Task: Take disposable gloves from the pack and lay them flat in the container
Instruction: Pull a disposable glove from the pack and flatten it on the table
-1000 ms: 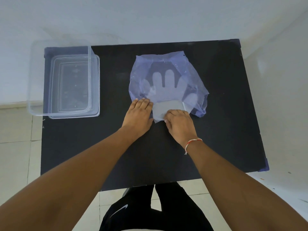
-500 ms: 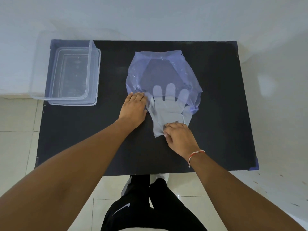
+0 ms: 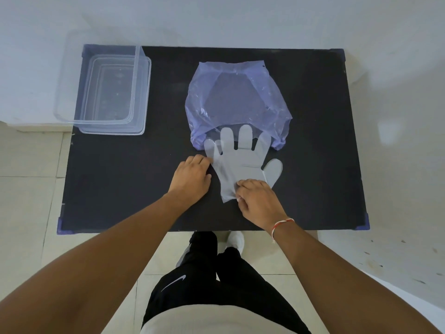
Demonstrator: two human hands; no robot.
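Note:
A translucent purple pack [image 3: 237, 100] lies flat in the middle of the black table [image 3: 115, 189]. A clear disposable glove [image 3: 240, 162] lies mostly out of the pack's near opening, only its fingertips still under the purple film. My right hand [image 3: 257, 198] pinches the glove's cuff at its near end. My left hand [image 3: 192, 178] rests on the table with curled fingers, touching the glove's left edge and off the pack. A clear plastic container [image 3: 102, 121] stands at the far left corner, with nothing visible in it.
The container overhangs the table's left edge. A white wall runs behind the table, and tiled floor surrounds it. My legs and a white shoe [image 3: 234, 239] show below the near edge.
My right hand has drawn the glove toward me, out of the pack, so its fingers and thumb now show. My left hand has slid off the pack to the glove's left edge.

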